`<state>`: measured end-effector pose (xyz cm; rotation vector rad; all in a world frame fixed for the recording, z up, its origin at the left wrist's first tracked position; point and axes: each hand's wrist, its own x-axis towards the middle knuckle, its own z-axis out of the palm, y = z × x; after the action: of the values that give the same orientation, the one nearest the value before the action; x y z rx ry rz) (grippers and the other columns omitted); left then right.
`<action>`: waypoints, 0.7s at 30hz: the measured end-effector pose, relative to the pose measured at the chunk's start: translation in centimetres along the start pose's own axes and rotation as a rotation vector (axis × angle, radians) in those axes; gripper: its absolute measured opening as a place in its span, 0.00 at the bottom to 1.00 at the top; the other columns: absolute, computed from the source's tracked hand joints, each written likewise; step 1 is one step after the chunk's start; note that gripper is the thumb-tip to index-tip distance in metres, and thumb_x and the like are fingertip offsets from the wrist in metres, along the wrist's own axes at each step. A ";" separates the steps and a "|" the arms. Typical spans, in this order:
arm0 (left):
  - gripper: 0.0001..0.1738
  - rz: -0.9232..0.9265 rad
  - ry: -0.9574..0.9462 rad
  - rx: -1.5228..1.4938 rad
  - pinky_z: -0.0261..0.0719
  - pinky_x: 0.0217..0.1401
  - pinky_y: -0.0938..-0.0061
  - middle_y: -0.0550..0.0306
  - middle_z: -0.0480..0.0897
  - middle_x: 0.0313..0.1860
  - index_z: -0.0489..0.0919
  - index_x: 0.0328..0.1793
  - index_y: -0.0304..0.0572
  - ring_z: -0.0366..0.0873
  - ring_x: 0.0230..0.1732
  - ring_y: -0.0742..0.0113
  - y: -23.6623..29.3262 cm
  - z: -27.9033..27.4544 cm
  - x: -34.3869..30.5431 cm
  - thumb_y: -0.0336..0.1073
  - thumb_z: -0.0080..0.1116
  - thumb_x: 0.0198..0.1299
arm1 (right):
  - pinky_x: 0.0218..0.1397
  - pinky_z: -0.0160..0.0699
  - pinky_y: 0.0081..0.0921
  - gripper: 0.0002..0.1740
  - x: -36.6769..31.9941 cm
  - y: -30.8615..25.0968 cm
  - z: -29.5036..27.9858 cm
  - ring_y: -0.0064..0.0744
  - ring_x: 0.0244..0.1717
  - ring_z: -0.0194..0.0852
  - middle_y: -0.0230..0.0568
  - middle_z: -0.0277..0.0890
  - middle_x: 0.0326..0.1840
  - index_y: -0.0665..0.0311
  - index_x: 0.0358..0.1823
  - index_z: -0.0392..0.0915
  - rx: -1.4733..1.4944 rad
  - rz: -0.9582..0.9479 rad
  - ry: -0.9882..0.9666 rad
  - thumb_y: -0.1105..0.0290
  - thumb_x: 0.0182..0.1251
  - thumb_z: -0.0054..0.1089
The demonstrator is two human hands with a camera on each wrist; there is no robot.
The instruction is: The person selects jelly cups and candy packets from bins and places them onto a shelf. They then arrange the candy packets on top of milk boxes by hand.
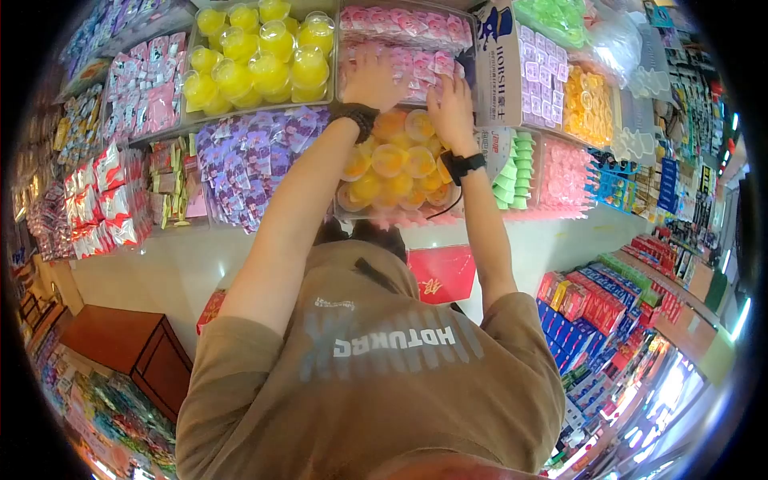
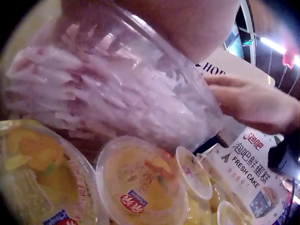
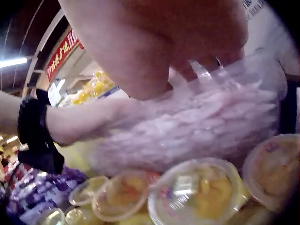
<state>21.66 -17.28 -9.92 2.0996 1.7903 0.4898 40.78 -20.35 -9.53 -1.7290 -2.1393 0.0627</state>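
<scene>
A clear bin of pink packets (image 1: 416, 68) stands on the shelf in front of me, blurred and close in the left wrist view (image 2: 117, 93) and the right wrist view (image 3: 201, 122). My left hand (image 1: 372, 78) lies on the packets with fingers spread; its palm (image 2: 187, 23) hangs over the bin's rim. My right hand (image 1: 452, 104) holds the bin's right end, with fingers (image 3: 211, 61) curled over the plastic wall. Just below the bin sits a tub of orange jelly cups (image 1: 396, 168), whose lids (image 2: 140, 183) (image 3: 197, 192) fill the wrist views.
Yellow jelly cups (image 1: 256, 60) and purple packets (image 1: 256, 152) fill bins to the left. A white and blue HORSH box (image 1: 500, 48) stands at the right, next to a cake box (image 2: 253, 173). Snack shelves (image 1: 592, 312) line the aisle; a brown cabinet (image 1: 132, 348) stands behind me.
</scene>
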 end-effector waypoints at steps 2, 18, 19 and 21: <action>0.42 -0.050 -0.014 -0.003 0.44 0.85 0.41 0.33 0.62 0.81 0.67 0.78 0.35 0.54 0.83 0.35 -0.2 0.3 0.0 0.61 0.45 0.71 | 0.71 0.67 0.55 0.25 -0.7 0.1 1.0 0.70 0.69 0.65 0.71 0.70 0.66 0.74 0.63 0.71 -0.019 0.034 0.117 0.65 0.70 0.58; 0.24 -0.095 -0.217 0.182 0.73 0.70 0.45 0.35 0.79 0.65 0.74 0.67 0.38 0.75 0.69 0.39 -3.1 0.9 6.0 0.38 0.50 0.67 | 0.64 0.69 0.55 0.24 0.9 1.6 3.9 0.55 0.59 0.78 0.54 0.81 0.60 0.64 0.60 0.76 -0.080 0.285 0.138 0.55 0.70 0.52; 0.23 -0.087 -0.220 0.213 0.74 0.69 0.45 0.36 0.81 0.63 0.74 0.67 0.38 0.77 0.68 0.39 -3.2 0.9 6.3 0.37 0.50 0.67 | 0.63 0.69 0.55 0.23 0.8 1.6 3.9 0.54 0.57 0.78 0.53 0.82 0.58 0.63 0.57 0.78 -0.082 0.285 0.118 0.55 0.70 0.52; 0.17 -0.017 -0.111 0.292 0.76 0.66 0.45 0.41 0.86 0.55 0.80 0.58 0.39 0.82 0.62 0.42 -3.3 1.2 6.3 0.35 0.50 0.67 | 0.62 0.70 0.55 0.20 0.9 1.6 4.0 0.53 0.55 0.79 0.51 0.83 0.54 0.63 0.52 0.79 -0.094 0.293 0.146 0.55 0.69 0.53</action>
<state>20.24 -10.63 -12.27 2.2470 1.9086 0.1072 40.80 -18.34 -13.38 -2.0232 -1.7999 -0.0837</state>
